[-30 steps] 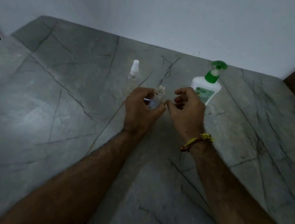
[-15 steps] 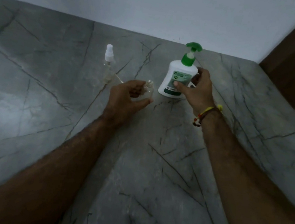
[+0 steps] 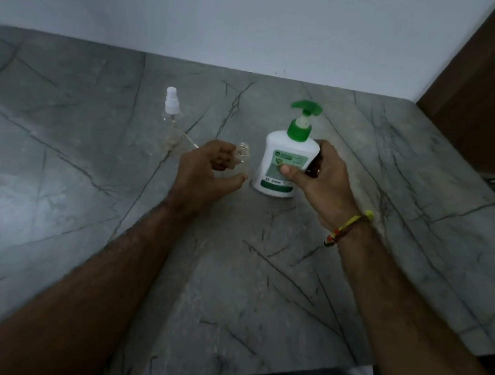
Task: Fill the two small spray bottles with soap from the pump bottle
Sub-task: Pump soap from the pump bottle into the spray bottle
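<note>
Head view. On grey veined counter (image 3: 82, 198), white pump bottle (image 3: 287, 161) with green pump head and green label, upright, near centre. Right hand (image 3: 325, 181) at 3 o'clock of it, curled round its body, thumb pressed on the label. Just at 9 o'clock of it, small clear open bottle (image 3: 241, 155), cap off, upright, gripped by left hand (image 3: 207, 173) with fingers and thumb curled round. At 10 o'clock, well apart, second clear spray bottle (image 3: 171, 125) with white spray cap, standing untouched.
</note>
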